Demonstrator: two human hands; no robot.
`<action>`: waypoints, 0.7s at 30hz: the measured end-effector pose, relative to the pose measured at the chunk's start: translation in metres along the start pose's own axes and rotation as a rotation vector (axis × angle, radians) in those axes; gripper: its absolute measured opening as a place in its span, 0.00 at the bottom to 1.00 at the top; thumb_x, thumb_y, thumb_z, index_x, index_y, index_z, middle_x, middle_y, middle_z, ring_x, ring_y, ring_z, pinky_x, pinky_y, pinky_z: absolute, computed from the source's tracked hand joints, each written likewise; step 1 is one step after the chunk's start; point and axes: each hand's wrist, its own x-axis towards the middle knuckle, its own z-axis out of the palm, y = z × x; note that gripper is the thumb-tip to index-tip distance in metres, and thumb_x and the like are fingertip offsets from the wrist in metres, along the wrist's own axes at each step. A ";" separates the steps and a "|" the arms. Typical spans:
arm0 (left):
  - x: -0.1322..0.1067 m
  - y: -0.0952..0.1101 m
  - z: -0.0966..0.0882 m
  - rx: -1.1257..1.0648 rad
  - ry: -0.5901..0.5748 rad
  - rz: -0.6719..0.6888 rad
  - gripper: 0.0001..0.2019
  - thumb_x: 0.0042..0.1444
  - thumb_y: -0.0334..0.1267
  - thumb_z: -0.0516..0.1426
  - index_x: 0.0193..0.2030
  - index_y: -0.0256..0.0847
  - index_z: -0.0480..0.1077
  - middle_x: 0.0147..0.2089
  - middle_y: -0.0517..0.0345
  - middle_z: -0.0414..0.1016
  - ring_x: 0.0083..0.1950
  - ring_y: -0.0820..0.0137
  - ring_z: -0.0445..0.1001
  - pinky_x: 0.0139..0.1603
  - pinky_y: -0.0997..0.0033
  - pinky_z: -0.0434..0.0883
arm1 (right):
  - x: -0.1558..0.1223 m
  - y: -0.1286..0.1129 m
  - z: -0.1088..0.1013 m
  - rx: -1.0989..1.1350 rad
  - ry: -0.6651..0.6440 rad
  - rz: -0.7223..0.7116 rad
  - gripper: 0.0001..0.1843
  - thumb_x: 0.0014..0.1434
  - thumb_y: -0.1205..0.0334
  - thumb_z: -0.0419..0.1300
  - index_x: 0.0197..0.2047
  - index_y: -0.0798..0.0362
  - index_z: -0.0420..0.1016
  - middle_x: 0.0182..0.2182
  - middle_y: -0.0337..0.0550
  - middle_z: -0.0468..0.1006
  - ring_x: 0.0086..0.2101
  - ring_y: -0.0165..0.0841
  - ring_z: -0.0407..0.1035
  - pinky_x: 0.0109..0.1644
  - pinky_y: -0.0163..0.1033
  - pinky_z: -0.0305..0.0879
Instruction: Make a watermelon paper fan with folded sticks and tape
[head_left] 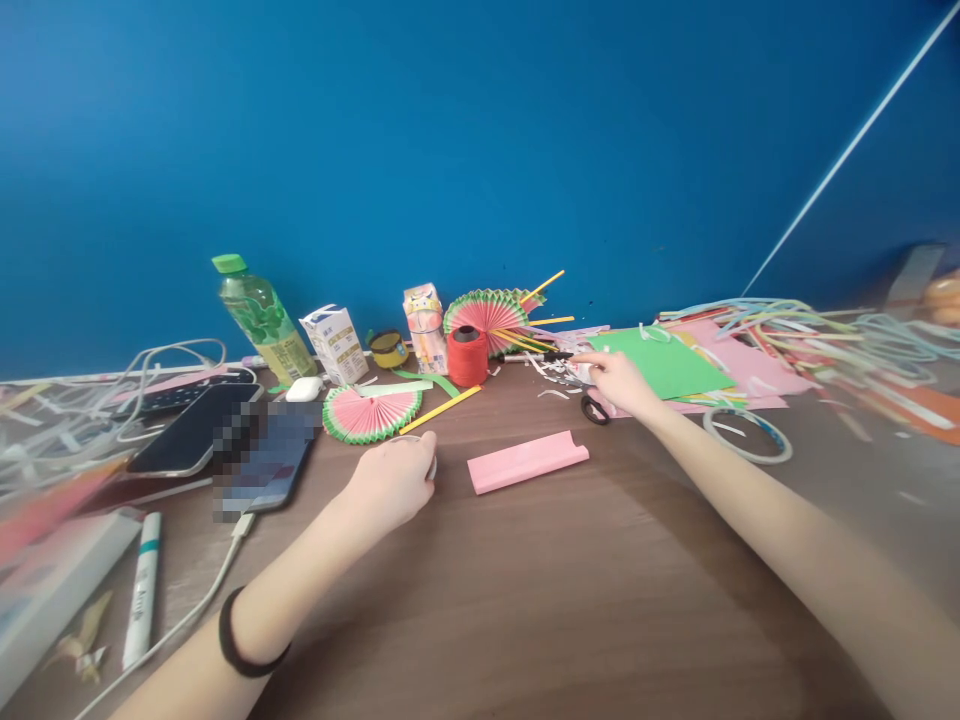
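Observation:
My left hand [394, 478] is closed low over the table, around what looks like a pale tape roll [433, 468]; only bits of its rim show. To its right lies a folded pink paper strip [529, 462]. My right hand [619, 382] reaches toward the back, fingers pinched at a small pile of white paper scraps [553, 372], with a white scrap at the fingertips. Just below that hand are the black handles of scissors [595, 409]. A pleated watermelon-coloured paper fan [373, 414] lies beyond my left hand, beside a yellow stick [441, 409].
At the back stand a green-capped bottle [266, 325], a white carton [336, 345], red thread spool [466, 357] and another paper fan [480, 310]. Green paper [664, 360] and a tape ring [750, 436] lie right. Phones [270, 465], a cable [202, 600] and a marker [142, 590] lie left.

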 end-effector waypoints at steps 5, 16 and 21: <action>0.001 -0.001 -0.004 0.051 -0.065 -0.110 0.09 0.45 0.27 0.50 0.35 0.37 0.64 0.31 0.47 0.73 0.36 0.57 0.75 0.32 0.64 0.67 | 0.001 0.007 -0.004 -0.045 -0.008 0.019 0.21 0.53 0.64 0.49 0.47 0.57 0.74 0.42 0.49 0.77 0.31 0.37 0.70 0.38 0.39 0.64; -0.002 0.001 -0.007 0.187 0.020 -0.194 0.19 0.47 0.22 0.48 0.47 0.28 0.63 0.39 0.36 0.73 0.41 0.50 0.74 0.32 0.57 0.69 | -0.011 -0.027 -0.005 0.012 -0.125 -0.220 0.15 0.55 0.63 0.48 0.40 0.55 0.74 0.38 0.46 0.76 0.37 0.36 0.69 0.41 0.40 0.63; 0.004 0.008 0.009 0.083 0.225 0.181 0.08 0.54 0.29 0.47 0.37 0.36 0.67 0.38 0.45 0.71 0.43 0.58 0.71 0.41 0.60 0.68 | -0.036 -0.061 -0.005 0.015 -0.775 -0.377 0.12 0.52 0.63 0.52 0.35 0.52 0.75 0.31 0.39 0.77 0.29 0.30 0.69 0.29 0.33 0.60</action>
